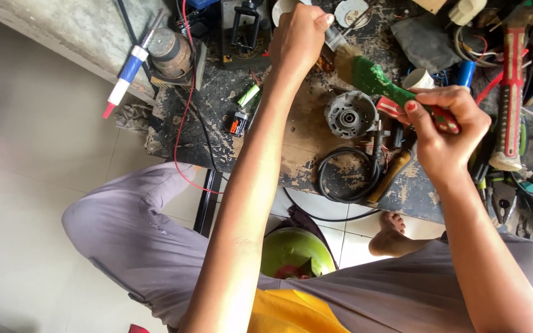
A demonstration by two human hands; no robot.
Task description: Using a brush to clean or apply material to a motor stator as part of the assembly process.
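My right hand [445,126] grips the red and green handle of a paintbrush [377,83], whose dirty bristles point up-left toward my left hand. My left hand [300,37] is closed around a small metal part [335,38] that sticks out past my fingers, right beside the bristles. Below the brush, a round grey motor housing [350,114] rests on the stained workbench [217,123].
A black coiled cable [340,179] and a wooden-handled tool [390,176] lie near the bench's front edge. A red-handled hammer [512,92], pliers [502,197] and wires crowd the right side. A blue and white tube [128,68] lies at left. A green bucket [294,250] stands below.
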